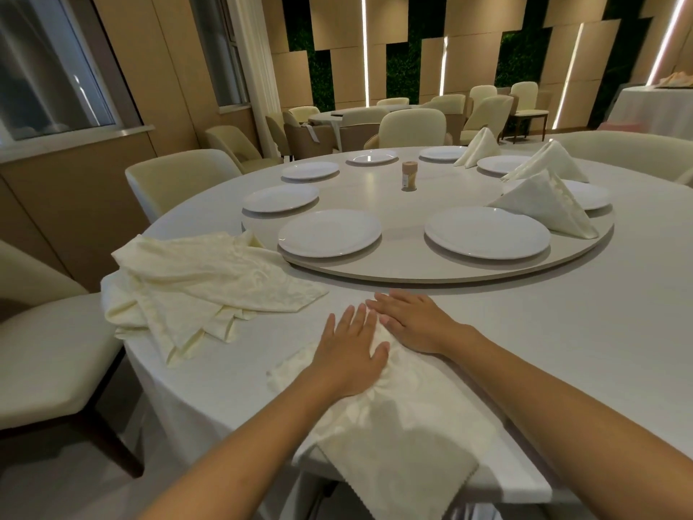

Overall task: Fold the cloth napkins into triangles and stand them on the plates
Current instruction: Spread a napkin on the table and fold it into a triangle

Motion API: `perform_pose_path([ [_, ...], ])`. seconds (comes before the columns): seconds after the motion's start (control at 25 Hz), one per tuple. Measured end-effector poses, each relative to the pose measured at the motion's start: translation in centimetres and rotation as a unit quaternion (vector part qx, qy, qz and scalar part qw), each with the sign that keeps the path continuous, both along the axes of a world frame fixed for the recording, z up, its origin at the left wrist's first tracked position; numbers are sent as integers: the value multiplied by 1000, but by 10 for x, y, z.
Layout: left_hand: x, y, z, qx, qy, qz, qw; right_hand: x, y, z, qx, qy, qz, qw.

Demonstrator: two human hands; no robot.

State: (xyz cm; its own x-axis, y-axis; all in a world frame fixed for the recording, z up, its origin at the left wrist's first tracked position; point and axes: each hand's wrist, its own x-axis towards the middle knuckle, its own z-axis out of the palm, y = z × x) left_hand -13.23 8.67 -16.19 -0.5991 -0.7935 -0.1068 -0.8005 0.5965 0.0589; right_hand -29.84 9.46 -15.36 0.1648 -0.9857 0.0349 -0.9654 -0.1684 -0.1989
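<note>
A cream cloth napkin (397, 425) lies flat on the table's near edge, its lower part hanging over the rim. My left hand (350, 350) presses flat on its upper part, fingers straight. Beside it my right hand (410, 320) also lies flat, fingertips at the napkin's far tip. A heap of loose napkins (195, 287) sits to the left. White plates ring the turntable (412, 268): two bare ones nearest, plate (330, 232) and plate (487, 232). Three folded triangle napkins stand at the right: napkin (549, 206), napkin (551, 159), napkin (480, 146).
A small brown shaker (409, 176) stands at the turntable's middle. Cream chairs surround the table, one at the near left (45, 350) and one behind the heap (176, 178). More tables and chairs fill the room behind.
</note>
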Motion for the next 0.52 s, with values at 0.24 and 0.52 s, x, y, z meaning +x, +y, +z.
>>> perform_pose_path([
  [0.24, 24, 3, 0, 6, 26, 29, 999, -1, 0, -5, 20, 16, -12, 1000],
  [0.52, 93, 27, 4, 12, 31, 53, 998, -3, 0, -7, 23, 13, -12, 1000],
])
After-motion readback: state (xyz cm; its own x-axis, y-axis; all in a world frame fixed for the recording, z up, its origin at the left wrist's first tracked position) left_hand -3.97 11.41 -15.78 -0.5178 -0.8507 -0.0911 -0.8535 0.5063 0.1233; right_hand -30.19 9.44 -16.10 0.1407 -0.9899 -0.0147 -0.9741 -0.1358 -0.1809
